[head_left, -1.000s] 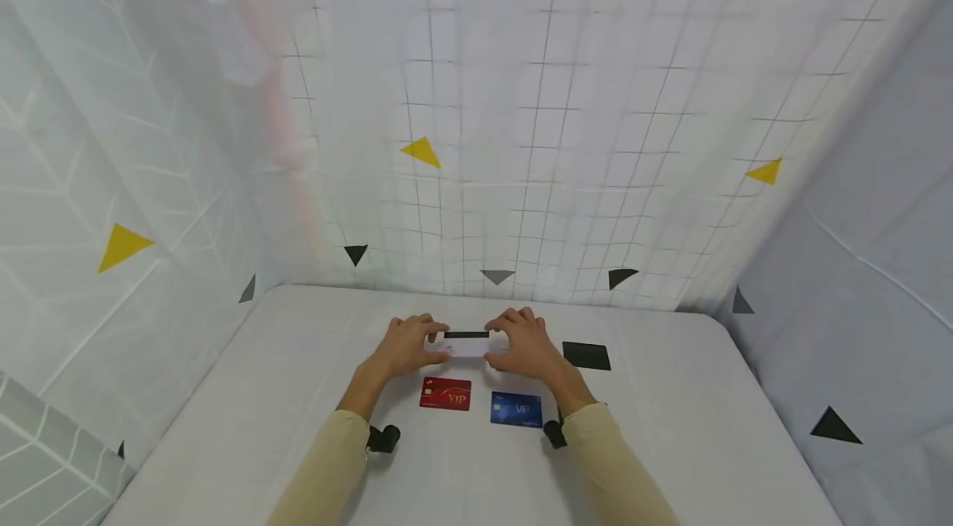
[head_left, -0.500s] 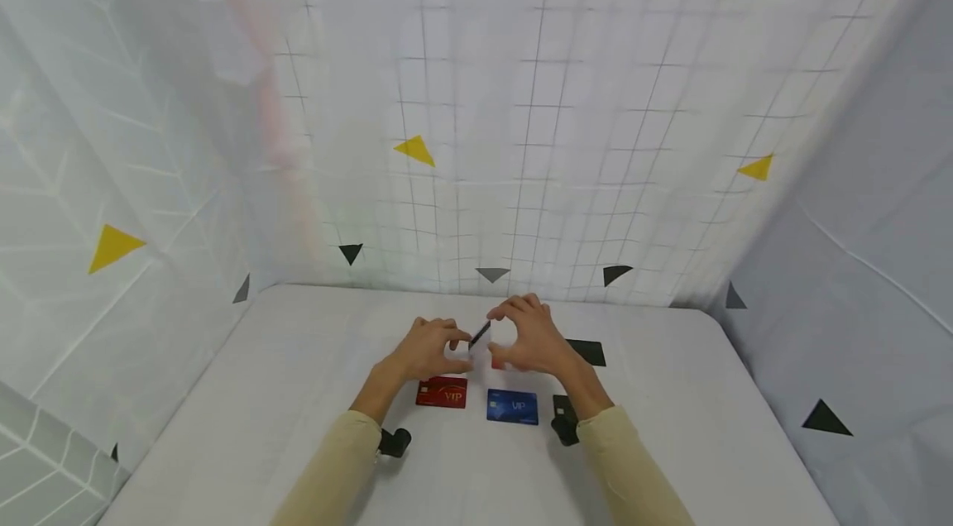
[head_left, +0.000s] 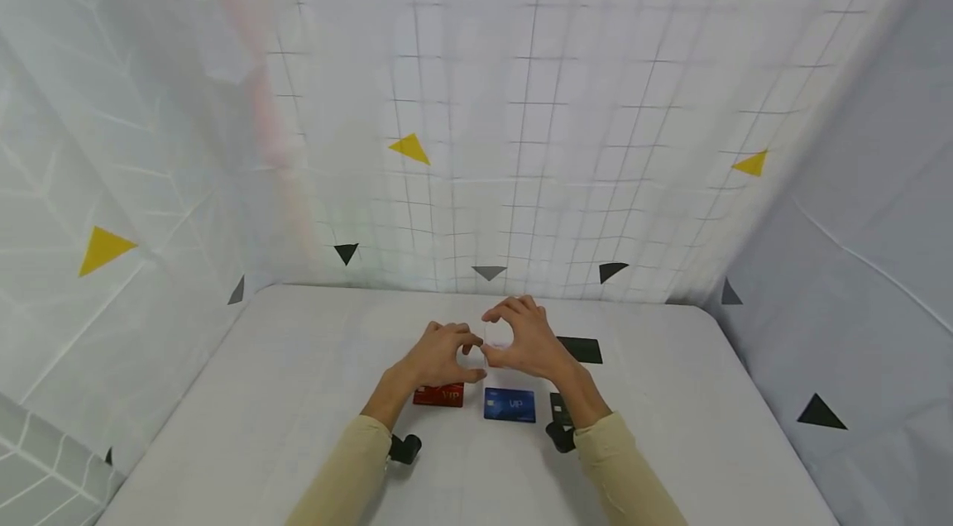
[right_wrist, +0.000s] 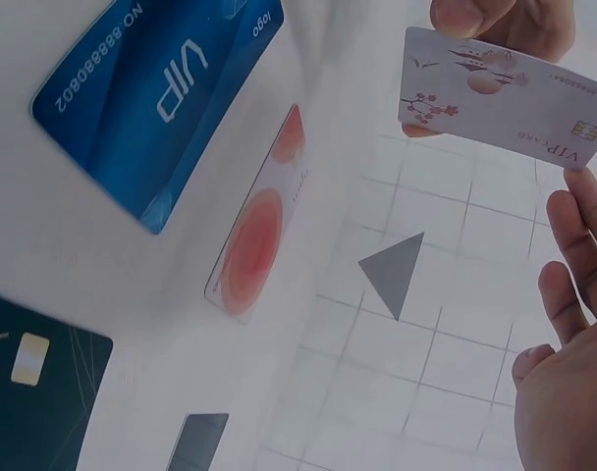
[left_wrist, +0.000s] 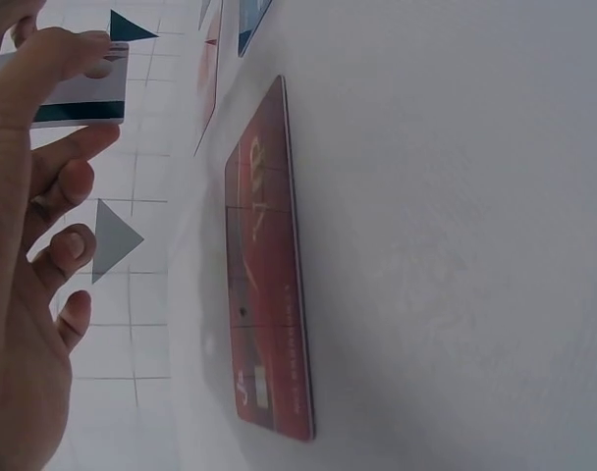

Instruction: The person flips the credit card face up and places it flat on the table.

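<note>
A white VIP card (right_wrist: 505, 93) with a pink blossom print is held up between both hands above the table. My left hand (head_left: 439, 356) pinches one end, its thumb on the face and index finger at the edge in the left wrist view. My right hand (head_left: 529, 340) holds the other end between thumb and forefinger; in the right wrist view a fingertip touches the card's corner and the thumb is out of frame. Seen from the head, the card is nearly edge-on. Under my left hand lies a red VIP card (left_wrist: 264, 265), partly hidden in the head view.
On the white table lie a blue VIP card (head_left: 510, 404), a dark green card (right_wrist: 33, 383) partly behind the right wrist, a white card with a red circle (right_wrist: 254, 250), and a dark card (head_left: 581, 349) at back right. White patterned sheets surround the table.
The white card has turned from facing the head camera to nearly edge-on. My left hand has moved right, nearer the right hand, and now covers part of the red card.
</note>
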`<state>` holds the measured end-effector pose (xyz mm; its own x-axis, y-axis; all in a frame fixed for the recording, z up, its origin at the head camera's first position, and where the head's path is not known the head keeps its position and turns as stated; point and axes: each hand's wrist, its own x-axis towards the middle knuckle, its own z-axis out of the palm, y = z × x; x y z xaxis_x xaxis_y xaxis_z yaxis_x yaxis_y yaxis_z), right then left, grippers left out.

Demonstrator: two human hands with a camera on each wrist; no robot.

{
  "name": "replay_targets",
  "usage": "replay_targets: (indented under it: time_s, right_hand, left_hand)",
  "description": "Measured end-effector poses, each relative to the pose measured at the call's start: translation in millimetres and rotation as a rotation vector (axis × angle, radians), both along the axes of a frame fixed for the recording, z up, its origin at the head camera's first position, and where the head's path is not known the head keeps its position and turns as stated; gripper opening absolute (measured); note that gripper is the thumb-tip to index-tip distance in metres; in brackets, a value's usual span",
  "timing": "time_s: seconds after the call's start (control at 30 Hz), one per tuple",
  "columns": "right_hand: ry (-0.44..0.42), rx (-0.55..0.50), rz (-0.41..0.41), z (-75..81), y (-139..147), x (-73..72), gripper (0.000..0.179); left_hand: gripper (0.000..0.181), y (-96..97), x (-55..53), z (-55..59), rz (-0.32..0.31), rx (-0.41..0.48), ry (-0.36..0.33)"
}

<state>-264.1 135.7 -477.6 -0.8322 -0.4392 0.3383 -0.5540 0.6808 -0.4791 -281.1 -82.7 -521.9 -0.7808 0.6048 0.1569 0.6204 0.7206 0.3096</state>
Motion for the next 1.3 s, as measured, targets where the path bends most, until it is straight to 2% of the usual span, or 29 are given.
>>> replay_targets:
  time_s: [0.27, 0.47, 0.67, 0.83, 0.93, 1.17, 1.3]
  right_hand:
    - [-0.035, -0.03, 0.011, -2.6, 4, 2.0, 0.04]
    - [-0.14, -0.096, 0.044, -8.4, 7, 5.8, 0.051]
    - [-0.265, -0.194, 0.124, -15.9, 11, 6.3, 0.065]
    - [-0.3, -0.212, 0.162, -17.8, 11, 5.4, 0.068]
    - [-0.298, -0.213, 0.153, -17.6, 11, 6.1, 0.068]
    - [-0.261, -0.219, 0.133, -17.6, 14, 6.8, 0.068]
    - [-0.26, -0.198, 0.135, -17.9, 16, 6.9, 0.068]
  left_hand:
    - [0.056, 2.6, 0.2, -1.2, 0.002, -0.002, -0.022]
    - [0.054, 3.8, 0.9, -2.2, 0.008, 0.015, -0.042]
    - [0.053, 4.8, 1.6, 0.0, 0.005, 0.035, -0.043]
    - [0.055, 5.1, 2.3, -0.6, -0.002, 0.066, -0.089]
    - [0.056, 3.7, 2.4, -3.0, -0.01, 0.109, -0.135]
    - [0.062, -3.6, 2.7, -2.6, -0.022, 0.3, -0.239]
    - [0.07, -7.7, 3.0, -3.0, -0.007, 0.345, -0.255]
